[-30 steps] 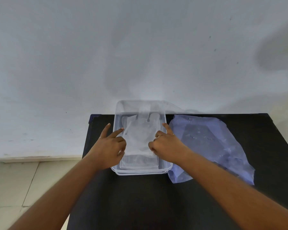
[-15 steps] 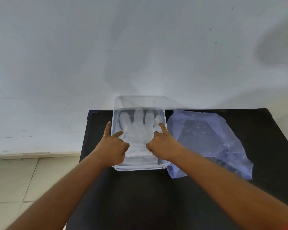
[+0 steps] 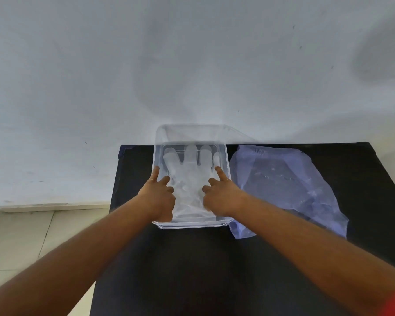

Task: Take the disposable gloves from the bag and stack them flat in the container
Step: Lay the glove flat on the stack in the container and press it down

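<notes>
inside the clear container (image 3: 226, 179), the glove (image 3: 189, 172) now lies spread flat instead of lifted, left hand (image 3: 159, 197) and right hand (image 3: 221, 195) loosely curled, pressing its edges, gripping nothing, bag (image 3: 287, 185) beside.

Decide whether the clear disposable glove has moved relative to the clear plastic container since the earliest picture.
Yes. The clear disposable glove was lifted with its fingers above the far wall of the clear plastic container; now it lies flat inside.
</notes>
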